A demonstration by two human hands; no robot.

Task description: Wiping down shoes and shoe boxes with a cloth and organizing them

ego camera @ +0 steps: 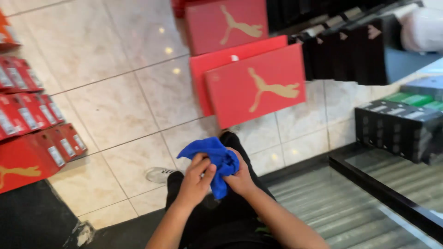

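Observation:
A crumpled blue cloth is bunched between both my hands, low in the middle of the head view. My left hand grips its near side with fingers curled over the fabric. My right hand holds the other side from the right, partly hidden by the cloth. Both hands are above my legs in black trousers, and a white shoe shows on the tiled floor just left of them.
Red shoe boxes lie stacked on the pale tiled floor ahead. More red boxes are piled at the left. Black boxes stand at the right above a black-framed glass surface. A dark mat lies lower left.

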